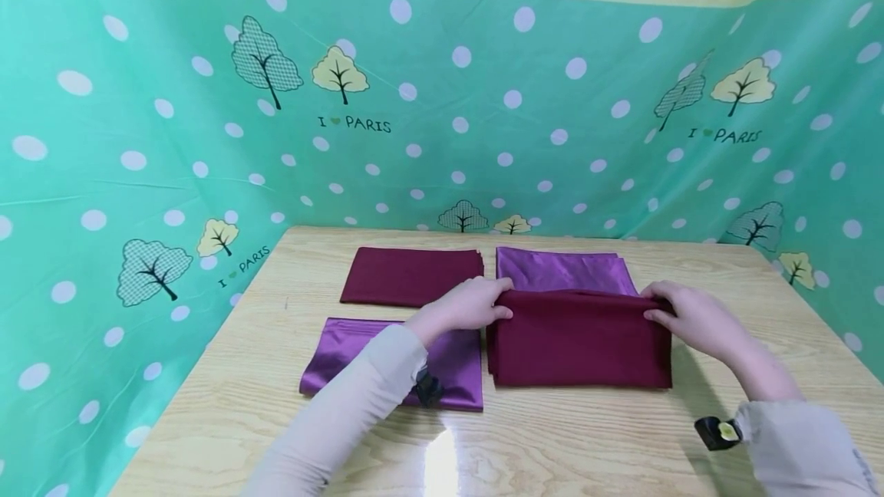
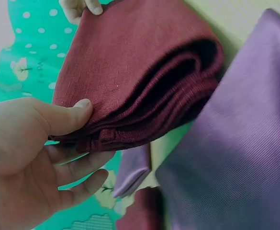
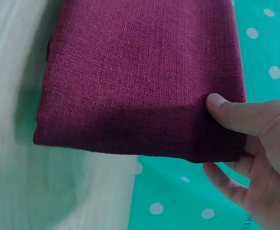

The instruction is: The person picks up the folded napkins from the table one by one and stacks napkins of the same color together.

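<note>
The folded maroon cloth (image 1: pixel 580 340) is thick and layered, and we hold it only at its two far corners, so we judge the main risk to be the stack slipping apart: the left wrist view shows several loose folds gaping open below the top layer, and if a pinch catches only the upper plies, the lower ones could sag or fan out. A second risk is dragging the shiny purple cloth (image 1: pixel 562 269) that lies just behind and partly under the raised edge, toward the table's far edge. Our left hand (image 1: pixel 470 305) pinches the cloth's far left corner, thumb on top and fingers curled beneath; our right hand (image 1: pixel 691 317) pinches the far right corner the same way. The cloth sits right of the table's (image 1: pixel 594 443) middle, its near edge resting on the wood and its far edge lifted between our hands. Another purple cloth (image 1: pixel 387 363) lies under our left forearm, and a second maroon cloth (image 1: pixel 410 274) lies toward the far left.
</note>
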`<state>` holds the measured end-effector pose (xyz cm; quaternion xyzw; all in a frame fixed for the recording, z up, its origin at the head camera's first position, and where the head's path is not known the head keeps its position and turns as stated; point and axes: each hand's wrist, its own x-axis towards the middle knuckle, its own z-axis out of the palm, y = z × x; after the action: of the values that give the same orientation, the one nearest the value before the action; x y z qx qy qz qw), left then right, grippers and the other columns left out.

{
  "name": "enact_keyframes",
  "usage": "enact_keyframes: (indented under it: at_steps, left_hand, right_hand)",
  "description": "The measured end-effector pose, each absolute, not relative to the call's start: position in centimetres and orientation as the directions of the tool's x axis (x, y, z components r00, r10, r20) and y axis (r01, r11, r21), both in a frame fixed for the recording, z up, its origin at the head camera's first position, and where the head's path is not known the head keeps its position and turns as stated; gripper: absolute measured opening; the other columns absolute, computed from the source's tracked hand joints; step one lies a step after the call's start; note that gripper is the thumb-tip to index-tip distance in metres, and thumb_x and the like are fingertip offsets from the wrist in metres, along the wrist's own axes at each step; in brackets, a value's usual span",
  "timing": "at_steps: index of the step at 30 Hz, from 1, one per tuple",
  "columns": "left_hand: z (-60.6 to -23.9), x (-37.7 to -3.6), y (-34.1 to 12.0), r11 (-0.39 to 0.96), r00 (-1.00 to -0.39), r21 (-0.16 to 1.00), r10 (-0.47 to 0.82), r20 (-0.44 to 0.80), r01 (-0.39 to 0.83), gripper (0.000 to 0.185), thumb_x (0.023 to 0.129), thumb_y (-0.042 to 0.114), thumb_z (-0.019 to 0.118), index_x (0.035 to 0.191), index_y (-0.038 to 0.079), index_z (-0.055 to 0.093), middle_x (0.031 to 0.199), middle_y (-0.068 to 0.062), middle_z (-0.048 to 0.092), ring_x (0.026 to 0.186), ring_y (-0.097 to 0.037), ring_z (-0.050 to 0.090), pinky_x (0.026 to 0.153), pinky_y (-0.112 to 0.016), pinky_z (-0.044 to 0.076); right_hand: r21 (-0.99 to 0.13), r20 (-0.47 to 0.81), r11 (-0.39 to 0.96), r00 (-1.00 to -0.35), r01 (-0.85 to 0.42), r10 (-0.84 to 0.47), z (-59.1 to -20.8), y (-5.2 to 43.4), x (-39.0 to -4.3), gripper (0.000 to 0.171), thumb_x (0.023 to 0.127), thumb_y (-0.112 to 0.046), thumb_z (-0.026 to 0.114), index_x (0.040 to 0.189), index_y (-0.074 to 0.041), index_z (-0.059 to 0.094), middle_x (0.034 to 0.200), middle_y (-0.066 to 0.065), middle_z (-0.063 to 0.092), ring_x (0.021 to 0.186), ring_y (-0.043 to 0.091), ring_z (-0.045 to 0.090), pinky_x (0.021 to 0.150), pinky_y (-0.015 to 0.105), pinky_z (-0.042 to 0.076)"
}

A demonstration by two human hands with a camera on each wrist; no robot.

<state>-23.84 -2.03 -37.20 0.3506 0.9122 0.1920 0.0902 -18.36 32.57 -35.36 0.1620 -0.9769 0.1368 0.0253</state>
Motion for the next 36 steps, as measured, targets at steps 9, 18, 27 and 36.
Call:
enact_keyframes:
  at_steps: [9,18,27,36]
  left_hand:
    - [-35.6,-24.5,-3.0,0.683,-0.756,0.422,0.655,0.006,0.596,0.013,0.104,0.020,0.070,0.104,0.010,0.061,0.084,0.000,0.061,0.079,-0.017,0.057,0.076,-0.034,0.047]
    - [-34.5,-25.0,-3.9,0.679,-0.775,0.425,0.624,0.095,0.599,0.013,0.104,0.020,0.070,0.108,0.008,0.065,0.095,-0.007,0.071,0.090,-0.023,0.066,0.082,-0.039,0.052]
    - [-33.3,-25.6,-5.2,0.686,-0.806,0.444,0.567,0.172,0.577,0.024,0.103,0.019,0.071,0.123,0.007,0.067,0.115,-0.010,0.076,0.106,-0.027,0.072,0.096,-0.046,0.056]
    - [-32.8,-26.1,-7.2,0.699,-0.835,0.473,0.520,0.179,0.536,0.022,0.103,0.017,0.071,0.123,0.008,0.069,0.107,-0.009,0.075,0.086,-0.021,0.062,0.083,-0.039,0.052]
  right_hand:
    - [-0.270,0.125,0.898,-0.937,-0.347,-0.325,-33.6,31.7,-18.7,0.014,0.097,-0.004,0.073,0.108,0.004,0.071,0.090,0.010,0.074,0.079,0.022,0.068,0.069,0.043,0.054]
    - [-0.269,0.214,0.885,-0.920,-0.380,-0.330,-31.6,31.1,-18.7,0.014,0.097,-0.005,0.075,0.107,0.004,0.072,0.089,0.010,0.075,0.077,0.019,0.067,0.067,0.037,0.053]
    - [-0.239,0.277,0.904,-0.917,-0.355,-0.286,-30.3,30.1,-18.9,0.017,0.098,-0.013,0.076,0.108,0.000,0.072,0.089,0.008,0.073,0.073,0.016,0.058,0.063,0.033,0.043]
    - [-0.234,0.311,0.896,-0.902,-0.377,-0.299,-30.4,28.2,-19.6,0.016,0.098,-0.015,0.077,0.106,-0.003,0.073,0.091,0.008,0.074,0.076,0.019,0.063,0.067,0.037,0.048]
